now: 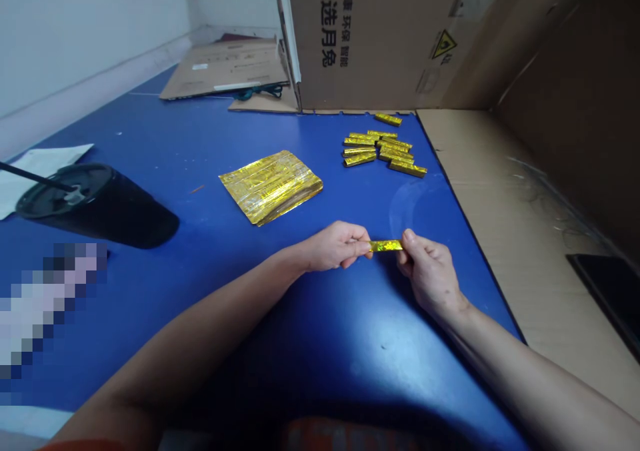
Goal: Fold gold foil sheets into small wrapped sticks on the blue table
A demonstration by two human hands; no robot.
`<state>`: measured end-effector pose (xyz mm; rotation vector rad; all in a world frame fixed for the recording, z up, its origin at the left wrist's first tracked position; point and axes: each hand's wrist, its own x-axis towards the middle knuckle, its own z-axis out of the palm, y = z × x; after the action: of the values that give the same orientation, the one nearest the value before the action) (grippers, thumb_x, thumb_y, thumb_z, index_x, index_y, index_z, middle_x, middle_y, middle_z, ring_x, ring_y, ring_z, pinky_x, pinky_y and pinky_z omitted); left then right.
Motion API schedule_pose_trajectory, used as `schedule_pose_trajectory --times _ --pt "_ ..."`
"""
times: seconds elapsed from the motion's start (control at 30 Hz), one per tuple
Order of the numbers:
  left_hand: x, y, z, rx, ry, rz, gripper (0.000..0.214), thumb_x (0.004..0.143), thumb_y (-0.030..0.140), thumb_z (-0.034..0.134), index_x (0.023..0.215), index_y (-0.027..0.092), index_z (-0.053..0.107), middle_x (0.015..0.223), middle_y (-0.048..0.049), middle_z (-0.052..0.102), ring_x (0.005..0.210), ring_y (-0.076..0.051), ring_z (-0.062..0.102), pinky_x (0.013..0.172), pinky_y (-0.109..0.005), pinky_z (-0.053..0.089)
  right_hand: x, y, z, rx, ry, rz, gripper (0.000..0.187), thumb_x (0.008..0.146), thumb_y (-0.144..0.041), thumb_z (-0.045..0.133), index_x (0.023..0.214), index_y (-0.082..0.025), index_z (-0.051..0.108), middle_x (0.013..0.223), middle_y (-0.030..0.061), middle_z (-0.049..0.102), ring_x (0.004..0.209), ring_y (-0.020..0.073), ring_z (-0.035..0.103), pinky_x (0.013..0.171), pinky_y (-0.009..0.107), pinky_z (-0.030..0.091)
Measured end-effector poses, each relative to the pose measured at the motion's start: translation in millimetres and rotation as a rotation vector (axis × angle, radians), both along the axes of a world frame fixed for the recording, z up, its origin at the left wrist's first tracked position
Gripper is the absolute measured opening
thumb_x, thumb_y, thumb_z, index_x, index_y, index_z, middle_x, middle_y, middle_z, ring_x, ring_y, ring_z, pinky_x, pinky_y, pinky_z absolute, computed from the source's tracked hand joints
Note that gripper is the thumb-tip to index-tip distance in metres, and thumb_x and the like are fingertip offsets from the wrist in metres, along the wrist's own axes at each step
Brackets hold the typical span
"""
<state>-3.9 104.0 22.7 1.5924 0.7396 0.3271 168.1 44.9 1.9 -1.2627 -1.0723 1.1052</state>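
Between my two hands is a narrow folded strip of gold foil paper [386,246], stretched out level above the blue table. My left hand [340,246] pinches its left end, and my right hand [431,264] grips the right end between thumb and fingers. Beyond my left hand lies a flat stack of gold foil sheets [273,186], its near edge slightly fanned. Several folded gold foil strips [360,160] sit in a loose pile farther back on the right. One more folded strip [389,119] rests apart behind them.
A black tumbler with a straw [110,204] stands at the left, near a white sheet [60,154]. Flattened cardboard [225,68] lies at the back left. A large cardboard box wall [380,44] closes off the back, and cardboard [470,171] borders the blue table [300,344] on the right.
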Motion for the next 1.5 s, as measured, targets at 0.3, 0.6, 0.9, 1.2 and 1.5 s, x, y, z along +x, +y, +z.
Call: schedule_pose_trajectory --times 0.3,0.6,0.9,1.2,1.5 --pt "13.8 -17.4 -9.0 -0.122 -0.162 0.103 0.019 0.081 0.031 0.046 0.072 0.015 0.046 0.044 0.0069 0.046 0.033 -0.004 0.036 0.033 -0.013 0.027 -1.3 -4.9 5.6 0.022 -0.206 0.278 0.041 0.072 -0.048 0.057 0.047 -0.017 0.045 0.043 -0.0063 0.032 0.041 0.0060 0.024 0.039 0.023 0.018" --pt "9.6 -15.4 -5.8 -0.078 -0.105 -0.051 0.020 0.083 0.033 0.043 0.076 0.014 0.048 0.045 0.0077 0.043 0.034 -0.003 0.034 0.033 -0.014 0.026 -3.6 -7.5 0.4 0.006 -0.103 0.052 0.041 0.075 -0.043 0.056 0.045 -0.017 0.047 0.044 -0.0045 0.038 0.041 0.0066 0.029 0.039 0.023 0.021" --pt "3.8 -7.1 -5.9 -0.085 -0.059 -0.087 0.019 0.084 0.030 0.044 0.075 0.014 0.048 0.046 0.0071 0.045 0.034 -0.003 0.036 0.034 -0.013 0.027 0.1 -3.6 -5.2 0.026 0.013 -0.019 0.038 0.076 -0.039 0.057 0.046 -0.016 0.049 0.043 -0.0057 0.035 0.040 0.0061 0.026 0.039 0.023 0.017" --pt "8.8 -12.1 -10.3 -0.117 -0.088 -0.111 0.030 0.087 0.038 0.037 0.076 0.013 0.048 0.053 0.0037 0.051 0.039 -0.005 0.046 0.040 -0.016 0.035 0.8 -6.9 0.5 0.031 -0.207 0.164 0.041 0.078 -0.047 0.050 0.050 -0.017 0.048 0.046 -0.0039 0.042 0.043 0.0077 0.030 0.041 0.023 0.023" --pt "8.4 -12.3 -9.2 -0.061 -0.078 -0.057 0.029 0.088 0.035 0.034 0.075 0.013 0.048 0.052 0.0056 0.044 0.039 -0.004 0.037 0.039 -0.015 0.029 -0.2 -6.8 3.6 0.025 -0.277 0.170 0.045 0.080 -0.052 0.043 0.052 -0.018 0.046 0.043 -0.0052 0.034 0.040 0.0078 0.028 0.039 0.023 0.021"
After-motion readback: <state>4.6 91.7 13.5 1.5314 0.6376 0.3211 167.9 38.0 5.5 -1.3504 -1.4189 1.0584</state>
